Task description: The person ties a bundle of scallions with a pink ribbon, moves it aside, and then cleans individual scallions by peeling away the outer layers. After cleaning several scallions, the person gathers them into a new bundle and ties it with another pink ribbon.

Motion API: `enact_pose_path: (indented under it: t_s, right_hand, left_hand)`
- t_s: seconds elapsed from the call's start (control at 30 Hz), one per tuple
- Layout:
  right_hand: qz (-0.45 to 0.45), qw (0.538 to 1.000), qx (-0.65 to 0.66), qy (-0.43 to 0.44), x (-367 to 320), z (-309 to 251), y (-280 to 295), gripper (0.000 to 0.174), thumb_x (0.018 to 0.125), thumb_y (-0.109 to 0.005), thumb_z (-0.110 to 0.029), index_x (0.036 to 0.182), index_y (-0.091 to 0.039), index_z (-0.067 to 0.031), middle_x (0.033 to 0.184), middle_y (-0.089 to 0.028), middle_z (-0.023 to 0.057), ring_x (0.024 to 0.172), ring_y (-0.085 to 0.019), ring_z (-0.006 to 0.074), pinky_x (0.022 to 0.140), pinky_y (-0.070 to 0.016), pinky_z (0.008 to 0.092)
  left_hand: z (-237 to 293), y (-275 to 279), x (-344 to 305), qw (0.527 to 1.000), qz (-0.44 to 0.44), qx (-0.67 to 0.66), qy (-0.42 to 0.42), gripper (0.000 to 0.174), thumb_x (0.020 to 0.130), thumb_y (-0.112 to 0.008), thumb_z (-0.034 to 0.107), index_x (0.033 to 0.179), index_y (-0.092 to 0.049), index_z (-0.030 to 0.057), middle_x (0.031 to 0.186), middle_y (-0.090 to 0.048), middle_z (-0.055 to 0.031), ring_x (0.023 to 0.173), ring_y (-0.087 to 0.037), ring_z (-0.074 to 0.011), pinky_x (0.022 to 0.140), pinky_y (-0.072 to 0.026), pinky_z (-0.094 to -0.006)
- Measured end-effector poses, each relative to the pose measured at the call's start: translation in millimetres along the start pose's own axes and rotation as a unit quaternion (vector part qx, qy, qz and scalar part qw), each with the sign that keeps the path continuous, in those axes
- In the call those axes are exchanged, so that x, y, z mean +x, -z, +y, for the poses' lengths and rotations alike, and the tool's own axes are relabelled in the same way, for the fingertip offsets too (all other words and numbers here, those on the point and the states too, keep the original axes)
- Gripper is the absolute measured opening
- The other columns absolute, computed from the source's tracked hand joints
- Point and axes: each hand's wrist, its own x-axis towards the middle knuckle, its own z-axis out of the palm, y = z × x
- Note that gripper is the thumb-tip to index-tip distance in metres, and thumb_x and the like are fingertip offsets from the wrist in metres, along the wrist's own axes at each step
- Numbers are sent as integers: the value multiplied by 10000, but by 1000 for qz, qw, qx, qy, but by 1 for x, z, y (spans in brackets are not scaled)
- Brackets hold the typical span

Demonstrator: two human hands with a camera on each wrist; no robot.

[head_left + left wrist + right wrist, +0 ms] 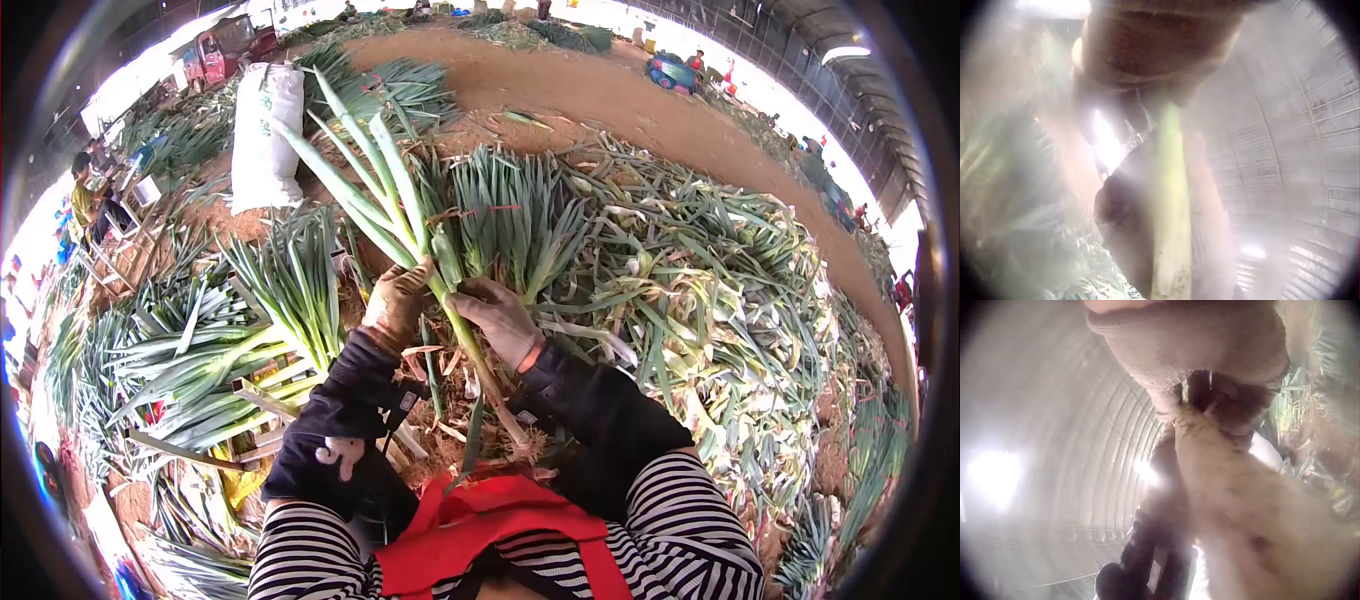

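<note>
A long leek slants across in front of me, its green leaves fanned up to the left and its roots hanging low near the red apron. My gloved left hand grips the stalk just below where the leaves spread. Close beside it, my gloved right hand holds the same stalk from the right, by a broad bent leaf. The pale stalk runs down from the left hand in the left wrist view. Soil marks the stalk below the right hand in the right wrist view.
A wide heap of stripped leaves covers the ground on the right. Tied leeks stand ahead, and more leeks lean over a wooden frame on the left. A full white sack stands behind them.
</note>
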Motion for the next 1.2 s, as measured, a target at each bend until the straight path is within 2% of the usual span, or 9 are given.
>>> enact_pose_path:
  t_s: [0.13,0.2,0.27,0.33,0.4,0.67,0.9,1.07,1.2]
  right_hand:
    - [10,1000,18,12,7,16,5,153,894,-603,-124,991,-598,-6,939,-609,42,849,-567,92,755,-461,233]
    - [35,985,-95,142,4,17,1,113,912,-564,-96,985,-594,-15,919,-612,50,850,-576,109,794,-458,246]
    - [25,987,-66,144,5,24,3,105,931,-528,-89,988,-581,-18,934,-610,55,871,-580,127,832,-451,268]
    - [-24,982,184,25,-4,1,-3,140,951,-506,-126,1001,-569,-12,918,-591,47,860,-568,131,825,-446,280]
    - [-57,975,213,34,-5,4,3,194,963,-505,-187,1000,-562,-6,832,-565,23,801,-546,113,779,-442,266]
    - [-139,982,-108,-66,-25,31,30,399,901,-601,-360,1106,-589,-19,891,-612,51,842,-571,130,724,-473,278]
    - [-342,780,-514,-104,-42,23,44,463,856,-572,-457,1044,-643,-39,912,-654,150,861,-622,262,807,-459,400]
    - [-266,780,-531,-196,-31,-24,105,353,882,-569,-386,1004,-666,-69,819,-633,122,724,-631,197,680,-498,325]
    - [-188,828,-510,-135,-38,-44,129,235,890,-561,-304,999,-683,-136,746,-607,76,655,-624,194,629,-507,296]
  left_hand:
    - [-27,25,20,992,-37,85,-87,190,904,-592,174,1023,-595,26,934,-639,-70,765,-617,-178,687,-517,-328]
    - [-16,18,16,980,-57,112,-153,190,912,-572,162,1040,-578,22,949,-640,-97,775,-625,-199,690,-525,-343]
    - [11,1,-2,995,-12,-97,-16,199,928,-529,148,1086,-536,28,967,-635,-145,785,-637,-249,680,-544,-388]
    - [21,3,-5,993,17,-113,-22,186,938,-511,162,1070,-510,31,952,-627,-143,771,-640,-262,670,-561,-431]
    - [25,12,0,995,7,-85,-53,193,959,-476,197,1062,-497,34,876,-593,-111,766,-603,-247,731,-533,-410]
    - [45,47,12,984,48,-97,-138,233,975,-442,257,960,-501,33,763,-539,-70,637,-530,-224,632,-484,-371]
    - [68,106,25,959,154,-150,-183,266,944,-511,310,937,-493,44,759,-508,-60,545,-489,-189,502,-462,-337]
    - [73,113,21,948,155,-184,-209,252,957,-465,296,931,-493,47,793,-509,-55,628,-510,-181,586,-485,-321]
    - [69,93,18,925,197,-233,-226,140,930,-499,174,906,-504,36,776,-518,-48,647,-520,-173,624,-511,-313]
